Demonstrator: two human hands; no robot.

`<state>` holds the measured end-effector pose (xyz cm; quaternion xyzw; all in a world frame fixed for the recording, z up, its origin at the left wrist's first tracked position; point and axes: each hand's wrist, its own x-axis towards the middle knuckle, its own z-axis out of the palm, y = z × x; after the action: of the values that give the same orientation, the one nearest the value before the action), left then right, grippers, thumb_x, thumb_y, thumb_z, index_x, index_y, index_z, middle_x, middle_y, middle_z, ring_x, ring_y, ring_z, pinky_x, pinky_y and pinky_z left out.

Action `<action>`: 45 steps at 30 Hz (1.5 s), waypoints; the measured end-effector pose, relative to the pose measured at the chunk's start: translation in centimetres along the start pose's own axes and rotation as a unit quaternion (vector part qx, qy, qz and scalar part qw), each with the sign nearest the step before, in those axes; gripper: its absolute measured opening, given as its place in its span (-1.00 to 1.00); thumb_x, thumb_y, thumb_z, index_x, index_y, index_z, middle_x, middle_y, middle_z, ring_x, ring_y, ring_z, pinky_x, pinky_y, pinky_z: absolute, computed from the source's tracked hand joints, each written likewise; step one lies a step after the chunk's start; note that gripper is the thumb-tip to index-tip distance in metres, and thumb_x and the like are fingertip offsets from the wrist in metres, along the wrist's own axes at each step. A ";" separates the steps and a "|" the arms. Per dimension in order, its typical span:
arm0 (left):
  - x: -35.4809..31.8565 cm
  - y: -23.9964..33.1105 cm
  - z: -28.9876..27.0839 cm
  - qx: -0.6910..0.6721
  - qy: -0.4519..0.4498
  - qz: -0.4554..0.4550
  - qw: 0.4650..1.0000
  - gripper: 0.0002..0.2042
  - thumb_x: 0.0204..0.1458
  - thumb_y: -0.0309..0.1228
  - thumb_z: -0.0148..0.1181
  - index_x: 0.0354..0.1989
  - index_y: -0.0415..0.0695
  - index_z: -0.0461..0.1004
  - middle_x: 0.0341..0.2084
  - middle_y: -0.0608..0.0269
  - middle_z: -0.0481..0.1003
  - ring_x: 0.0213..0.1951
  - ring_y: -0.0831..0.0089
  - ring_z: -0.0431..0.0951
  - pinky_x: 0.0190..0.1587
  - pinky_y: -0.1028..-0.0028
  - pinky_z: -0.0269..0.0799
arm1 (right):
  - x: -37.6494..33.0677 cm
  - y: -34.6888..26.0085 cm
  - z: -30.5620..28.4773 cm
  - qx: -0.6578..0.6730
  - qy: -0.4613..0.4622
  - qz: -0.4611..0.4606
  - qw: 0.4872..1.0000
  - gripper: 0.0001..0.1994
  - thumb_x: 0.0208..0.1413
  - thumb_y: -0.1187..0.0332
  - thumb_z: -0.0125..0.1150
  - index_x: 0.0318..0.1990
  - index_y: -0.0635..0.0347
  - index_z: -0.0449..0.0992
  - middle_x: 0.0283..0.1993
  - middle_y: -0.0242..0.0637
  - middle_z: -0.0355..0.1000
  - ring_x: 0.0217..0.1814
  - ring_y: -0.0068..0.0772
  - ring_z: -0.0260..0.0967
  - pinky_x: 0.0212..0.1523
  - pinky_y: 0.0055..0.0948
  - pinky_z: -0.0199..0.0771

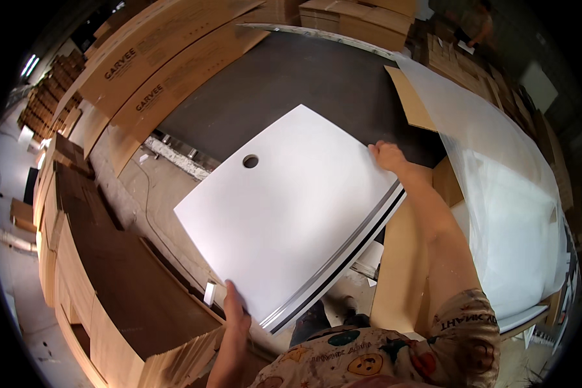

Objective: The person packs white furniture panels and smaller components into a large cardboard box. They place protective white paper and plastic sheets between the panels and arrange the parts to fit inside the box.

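Observation:
Between my two hands is a flat white panel [291, 213] with a round hole close to its far left edge. Dark and light bands run along its near right edge; whether this is one board or several stacked, I cannot tell. My left hand [236, 313] grips the near left corner, thumb on top and fingers hidden below. At the far right corner, my right hand [388, 155] is closed around the edge. The panel's far part overlaps a dark, flat conveyor-like surface [239, 84]; its near part extends over the floor.
Large cardboard boxes [149, 74] stand at the far left. Nearer on the left are stacked flat cardboard sheets [129, 284]. Translucent wrapping sheets [504, 220] cover a pile at right, beside a cardboard piece [404, 265]. Another person [475, 27] is at the far right.

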<state>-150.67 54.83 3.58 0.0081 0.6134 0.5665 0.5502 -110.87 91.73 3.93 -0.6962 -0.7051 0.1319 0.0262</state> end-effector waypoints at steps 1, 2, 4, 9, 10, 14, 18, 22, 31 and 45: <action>1.0 0.6 -1.3 0.037 0.045 -0.003 0.998 -0.41 0.21 -0.02 -0.14 0.17 -0.34 0.15 0.12 0.09 0.27 0.12 0.25 0.29 0.18 0.32 0.19 | 0.0 -0.5 1.5 -0.010 -0.014 -0.007 1.000 -0.48 0.24 -0.02 -0.24 -0.05 0.29 0.42 -0.01 0.08 0.38 0.08 0.10 0.29 0.10 -0.12 0.29; 3.5 -0.4 -4.6 0.019 0.020 0.010 1.000 -0.40 0.21 -0.03 -0.15 0.20 -0.33 0.10 0.18 0.09 0.19 0.19 0.26 0.19 0.23 0.31 0.08 | -0.2 -1.2 2.5 -0.021 -0.025 -0.013 0.999 -0.44 0.25 -0.06 -0.33 -0.03 0.28 0.42 0.01 0.08 0.38 0.08 0.10 0.30 0.10 -0.10 0.28; 6.0 -1.5 -8.2 -0.015 -0.028 0.008 0.999 -0.38 0.19 0.00 -0.12 0.24 -0.25 0.07 0.21 0.11 0.17 0.21 0.17 0.18 0.23 0.26 0.10 | 0.1 -2.9 3.1 0.007 -0.068 -0.007 0.998 -0.40 0.27 -0.06 -0.41 -0.03 0.28 0.44 0.04 0.05 0.37 0.10 0.05 0.30 0.12 -0.11 0.27; 8.0 -3.2 -7.4 0.053 -0.010 -0.029 0.998 -0.27 0.15 0.13 -0.17 0.33 -0.16 -0.10 0.30 0.11 -0.01 0.27 0.14 0.05 0.27 0.22 0.00 | -0.9 -5.6 2.0 0.117 -0.101 0.047 0.987 -0.32 0.22 -0.16 -0.41 -0.03 0.30 0.46 0.05 0.01 0.38 0.15 -0.01 0.28 0.13 -0.17 0.26; 9.2 -3.6 -7.8 0.076 -0.005 -0.035 0.996 -0.24 0.13 0.17 -0.17 0.34 -0.13 -0.12 0.30 0.11 -0.03 0.28 0.14 0.03 0.27 0.21 -0.01 | -0.4 -5.3 2.3 0.154 -0.091 0.057 0.982 -0.31 0.21 -0.16 -0.40 -0.03 0.31 0.47 0.05 0.01 0.38 0.15 0.00 0.27 0.14 -0.18 0.26; 10.6 -2.5 -7.9 0.064 0.081 -0.007 0.995 -0.22 0.09 0.17 -0.09 0.33 -0.12 -0.08 0.28 0.10 0.03 0.26 0.19 0.06 0.26 0.26 -0.02 | -2.8 -6.4 0.3 0.194 -0.107 0.098 0.970 -0.33 0.22 -0.14 -0.38 -0.05 0.31 0.48 0.04 0.02 0.39 0.13 0.00 0.30 0.12 -0.18 0.29; 6.2 -0.8 -7.5 0.046 0.023 0.087 0.995 -0.27 0.08 0.13 -0.09 0.28 -0.18 0.06 0.21 0.10 0.15 0.20 0.23 0.18 0.20 0.24 0.09 | -7.6 -8.3 -4.5 0.237 -0.040 0.041 0.970 -0.40 0.25 -0.02 -0.35 -0.25 0.37 0.53 -0.15 0.10 0.44 -0.03 0.05 0.38 0.01 -0.14 0.36; -1.2 0.4 -4.3 0.048 -0.065 0.115 0.990 -0.32 0.10 0.10 -0.10 0.25 -0.18 0.10 0.19 0.11 0.18 0.18 0.24 0.20 0.19 0.24 0.11 | -14.3 -6.3 -11.0 0.262 -0.010 0.025 0.965 -0.39 0.25 -0.02 -0.32 -0.30 0.43 0.51 -0.22 0.19 0.44 -0.10 0.13 0.39 -0.02 -0.11 0.34; -15.1 3.9 2.5 0.098 -0.211 0.091 0.968 -0.46 0.16 -0.09 -0.04 0.11 -0.33 0.23 0.03 0.07 0.34 0.01 0.26 0.38 -0.04 0.31 0.38 | -36.7 14.2 -23.8 0.433 0.197 0.171 0.863 -0.33 0.20 -0.06 -0.09 0.11 0.52 0.21 0.08 0.10 0.30 0.13 -0.20 0.24 0.12 -0.34 0.24; -37.0 -11.8 28.3 0.301 -0.404 0.109 0.857 -0.61 0.12 -0.21 0.11 -0.18 -0.40 0.42 -0.39 0.16 0.51 -0.40 0.53 0.52 -0.37 0.56 0.45 | -60.7 54.4 -19.7 0.283 0.206 0.388 0.853 -0.35 0.19 -0.01 -0.12 0.03 0.61 0.30 -0.02 0.24 0.36 0.07 -0.01 0.32 0.09 -0.27 0.25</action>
<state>-109.51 46.62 26.90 0.4684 0.4725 0.3578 0.6552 -51.68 34.46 19.73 -0.8869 -0.2888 0.1784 0.3134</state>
